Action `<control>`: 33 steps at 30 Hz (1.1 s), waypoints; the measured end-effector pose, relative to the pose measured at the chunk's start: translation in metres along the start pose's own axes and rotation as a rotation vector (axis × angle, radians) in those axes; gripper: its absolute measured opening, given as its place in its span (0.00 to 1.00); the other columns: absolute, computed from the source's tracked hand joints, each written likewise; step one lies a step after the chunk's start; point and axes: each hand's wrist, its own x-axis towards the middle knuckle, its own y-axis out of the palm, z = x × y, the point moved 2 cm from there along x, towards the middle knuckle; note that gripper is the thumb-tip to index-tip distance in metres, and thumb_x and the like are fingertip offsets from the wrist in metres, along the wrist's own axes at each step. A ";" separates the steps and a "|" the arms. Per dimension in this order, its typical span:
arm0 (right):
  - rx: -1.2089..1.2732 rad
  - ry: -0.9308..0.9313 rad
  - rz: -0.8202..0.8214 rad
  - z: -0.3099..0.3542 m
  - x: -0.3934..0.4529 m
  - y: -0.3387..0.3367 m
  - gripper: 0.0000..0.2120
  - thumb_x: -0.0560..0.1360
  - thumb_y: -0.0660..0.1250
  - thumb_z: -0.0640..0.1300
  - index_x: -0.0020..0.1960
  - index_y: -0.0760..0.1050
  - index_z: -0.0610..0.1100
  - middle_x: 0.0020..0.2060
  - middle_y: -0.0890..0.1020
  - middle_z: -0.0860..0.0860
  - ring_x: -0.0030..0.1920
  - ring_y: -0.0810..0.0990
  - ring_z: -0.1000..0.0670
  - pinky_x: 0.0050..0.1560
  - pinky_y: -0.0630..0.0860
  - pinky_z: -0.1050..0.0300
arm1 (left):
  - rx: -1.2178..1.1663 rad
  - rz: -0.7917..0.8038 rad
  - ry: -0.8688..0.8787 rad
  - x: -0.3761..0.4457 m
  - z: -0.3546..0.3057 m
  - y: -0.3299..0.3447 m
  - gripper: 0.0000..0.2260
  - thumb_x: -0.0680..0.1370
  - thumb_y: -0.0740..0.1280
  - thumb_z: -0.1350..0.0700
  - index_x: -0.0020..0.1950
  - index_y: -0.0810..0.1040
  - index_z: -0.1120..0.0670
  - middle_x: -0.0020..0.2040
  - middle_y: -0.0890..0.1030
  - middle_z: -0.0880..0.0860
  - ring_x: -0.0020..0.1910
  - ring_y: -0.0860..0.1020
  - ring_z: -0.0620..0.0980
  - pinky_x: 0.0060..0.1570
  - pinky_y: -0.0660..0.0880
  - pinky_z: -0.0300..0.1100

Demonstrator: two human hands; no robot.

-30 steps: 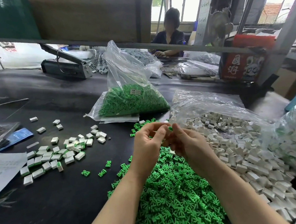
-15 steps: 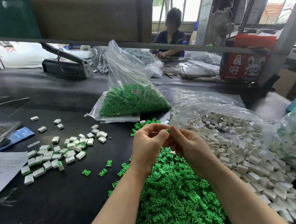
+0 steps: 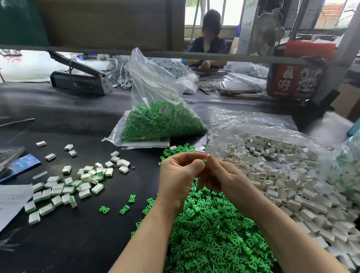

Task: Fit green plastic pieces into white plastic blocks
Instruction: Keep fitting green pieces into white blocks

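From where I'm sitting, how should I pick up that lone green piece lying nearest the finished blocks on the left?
Pinch the lone green piece across its narrow stem, coming straight down from above. It lies flat on the black table, apart from its neighbours, so fingertips fit on both sides. Its splayed prongs look like a poorer grip.

Your left hand (image 3: 178,178) and right hand (image 3: 224,179) meet at the centre of the frame, above the loose pile of plug pieces (image 3: 212,239) that fills the lower middle of the counter (image 3: 76,248). To the right of that pile lies the heap of blocks (image 3: 283,182), spilling from an opened bag (image 3: 247,121). At the left of the frame you have a scatter of fitted blocks (image 3: 72,185), with a paper sheet (image 3: 4,206) at the left edge. Behind your hands, in the upper middle, a filled bag (image 3: 158,108) stands on the counter. Behind that, upper left, sits a sealing machine (image 3: 79,83). A box (image 3: 293,80) stands at the upper right.
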 end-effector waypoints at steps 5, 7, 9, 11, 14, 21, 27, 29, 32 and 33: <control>-0.007 -0.036 0.011 -0.003 -0.001 0.000 0.29 0.79 0.53 0.58 0.55 0.78 0.34 0.31 0.81 0.49 0.31 0.73 0.56 0.32 0.68 0.66 | 0.019 0.027 -0.008 -0.002 -0.001 0.001 0.12 0.74 0.62 0.74 0.40 0.81 0.61 0.24 0.77 0.55 0.20 0.71 0.49 0.23 0.69 0.38; -0.025 -0.037 0.010 -0.004 0.000 0.000 0.29 0.80 0.53 0.58 0.55 0.77 0.32 0.31 0.81 0.50 0.31 0.73 0.56 0.32 0.68 0.66 | 0.013 0.035 -0.017 -0.001 -0.001 0.001 0.12 0.74 0.62 0.74 0.40 0.81 0.61 0.24 0.76 0.55 0.20 0.71 0.50 0.24 0.69 0.39; -0.031 -0.034 0.007 -0.003 0.000 0.000 0.27 0.80 0.53 0.58 0.53 0.79 0.36 0.32 0.81 0.50 0.31 0.73 0.57 0.33 0.68 0.66 | 0.003 0.040 -0.029 -0.001 -0.001 0.001 0.11 0.73 0.62 0.73 0.39 0.81 0.61 0.25 0.76 0.56 0.20 0.72 0.52 0.24 0.69 0.40; -0.010 -0.025 0.009 -0.002 -0.001 0.001 0.23 0.80 0.52 0.58 0.46 0.82 0.48 0.32 0.81 0.49 0.31 0.73 0.57 0.33 0.68 0.66 | -0.003 0.041 -0.040 -0.001 0.001 0.001 0.11 0.71 0.65 0.71 0.36 0.82 0.58 0.25 0.76 0.57 0.22 0.72 0.53 0.24 0.69 0.41; 0.021 -0.024 0.018 0.000 -0.001 0.002 0.24 0.80 0.54 0.61 0.45 0.83 0.49 0.31 0.80 0.49 0.30 0.73 0.57 0.32 0.68 0.67 | 0.001 0.048 -0.045 0.000 0.002 0.001 0.09 0.70 0.66 0.68 0.36 0.83 0.58 0.25 0.76 0.58 0.23 0.72 0.54 0.26 0.70 0.43; -0.049 -0.060 -0.005 -0.004 0.000 -0.002 0.20 0.79 0.56 0.61 0.46 0.82 0.53 0.29 0.78 0.50 0.31 0.73 0.52 0.33 0.69 0.59 | 0.003 0.047 -0.054 0.000 0.004 0.005 0.09 0.73 0.64 0.74 0.38 0.81 0.65 0.29 0.77 0.64 0.26 0.74 0.57 0.26 0.73 0.43; -0.111 -0.125 -0.058 -0.002 -0.002 -0.001 0.15 0.78 0.56 0.59 0.43 0.82 0.63 0.26 0.77 0.51 0.27 0.71 0.58 0.29 0.66 0.67 | -0.017 0.002 -0.124 0.001 0.009 0.006 0.08 0.73 0.64 0.73 0.40 0.82 0.64 0.34 0.80 0.62 0.32 0.78 0.57 0.28 0.77 0.42; -0.104 -0.136 -0.054 -0.001 -0.003 -0.001 0.15 0.78 0.56 0.59 0.46 0.82 0.64 0.26 0.77 0.52 0.27 0.71 0.59 0.29 0.66 0.68 | -0.013 -0.002 -0.138 0.001 0.010 0.005 0.07 0.73 0.65 0.73 0.42 0.82 0.65 0.35 0.81 0.62 0.33 0.79 0.57 0.30 0.78 0.42; -0.072 -0.149 -0.044 -0.001 -0.004 -0.001 0.15 0.78 0.56 0.56 0.48 0.83 0.63 0.26 0.78 0.55 0.27 0.71 0.60 0.29 0.67 0.69 | -0.002 -0.006 -0.142 0.001 0.011 0.004 0.07 0.73 0.65 0.73 0.42 0.82 0.65 0.37 0.82 0.62 0.36 0.80 0.57 0.35 0.79 0.43; -0.064 -0.146 -0.042 -0.001 -0.004 -0.001 0.15 0.79 0.56 0.56 0.49 0.83 0.62 0.26 0.78 0.55 0.27 0.71 0.60 0.28 0.67 0.69 | -0.003 -0.004 -0.143 0.002 0.011 0.004 0.08 0.73 0.65 0.73 0.42 0.82 0.64 0.37 0.82 0.62 0.36 0.80 0.56 0.36 0.80 0.44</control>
